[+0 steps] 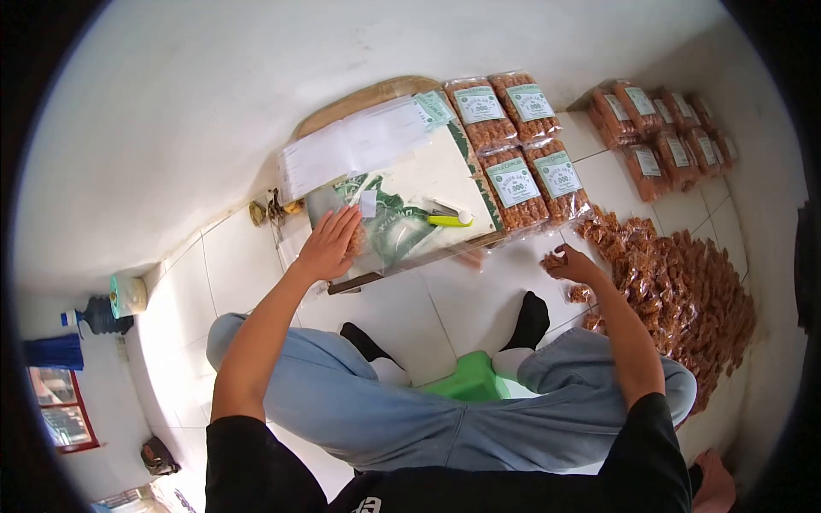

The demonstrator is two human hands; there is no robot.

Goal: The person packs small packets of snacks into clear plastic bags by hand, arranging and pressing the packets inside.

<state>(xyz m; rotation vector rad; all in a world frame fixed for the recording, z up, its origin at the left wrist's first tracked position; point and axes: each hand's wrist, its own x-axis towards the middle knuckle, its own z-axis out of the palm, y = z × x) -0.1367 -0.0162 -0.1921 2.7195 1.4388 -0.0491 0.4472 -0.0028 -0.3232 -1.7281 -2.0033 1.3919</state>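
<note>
My left hand [327, 246] lies with its fingers stretched over a clear plastic bag [355, 239] at the near left of a low board table [409, 181]. Some brown pieces show in the bag beside my fingers; my thumb is hidden. Off the table's right end, my right hand [578, 264] has its fingers closed on small brown snack packets [552, 266]. It is at the edge of a large heap of similar packets [671, 286] on the floor. A lime-green hand tool [450, 221], perhaps a stapler, lies on the table.
Clear plastic sleeves [351, 147] and green printed labels [434, 108] lie along the table's far side. Labelled filled packs [516, 181] stand at its right end, and more packs [667, 141] are stacked by the wall. A green stool [469, 379] is between my legs.
</note>
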